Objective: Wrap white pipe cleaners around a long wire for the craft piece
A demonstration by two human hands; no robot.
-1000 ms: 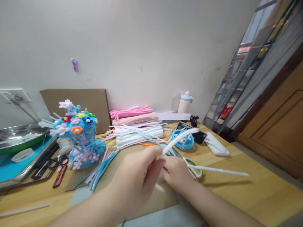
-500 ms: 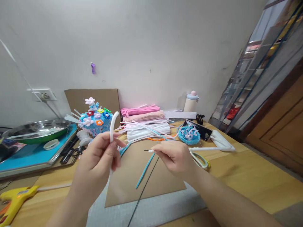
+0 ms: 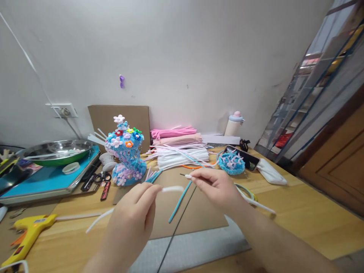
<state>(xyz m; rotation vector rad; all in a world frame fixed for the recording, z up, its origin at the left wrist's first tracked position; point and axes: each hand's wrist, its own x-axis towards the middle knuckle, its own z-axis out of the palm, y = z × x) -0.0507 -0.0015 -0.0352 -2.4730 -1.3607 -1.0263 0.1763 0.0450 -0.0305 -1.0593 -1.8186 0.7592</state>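
My left hand (image 3: pixel 133 212) is closed on a fuzzy white pipe cleaner (image 3: pixel 172 189). One end sticks out toward the right, and the other emerges behind the wrist at lower left. My right hand (image 3: pixel 214 187) pinches a small white fuzzy coil (image 3: pixel 188 176) with a thin dark tip (image 3: pixel 182 174) poking out of its left side. A white length (image 3: pixel 261 206) shows past the right wrist; its link to the coil is hidden. Below the hands, a blue pipe cleaner (image 3: pixel 179 203) rests on a cardboard sheet (image 3: pixel 204 216). A long dark thin rod (image 3: pixel 176 229) runs down from near my right fingers.
A blue flowered pipe-cleaner piece (image 3: pixel 126 151) stands behind my left hand. White pipe-cleaner bundles (image 3: pixel 182 156), a round blue piece (image 3: pixel 231 162), a phone (image 3: pixel 250 159) and a bottle (image 3: pixel 234 123) lie further back. Scissors (image 3: pixel 102 177) and a yellow glue gun (image 3: pixel 32 231) are at left.
My left hand has turned over, bringing its white pipe cleaner from upright to nearly level and closer to the right hand. My right hand keeps its pinch. The whole view has shifted slightly.
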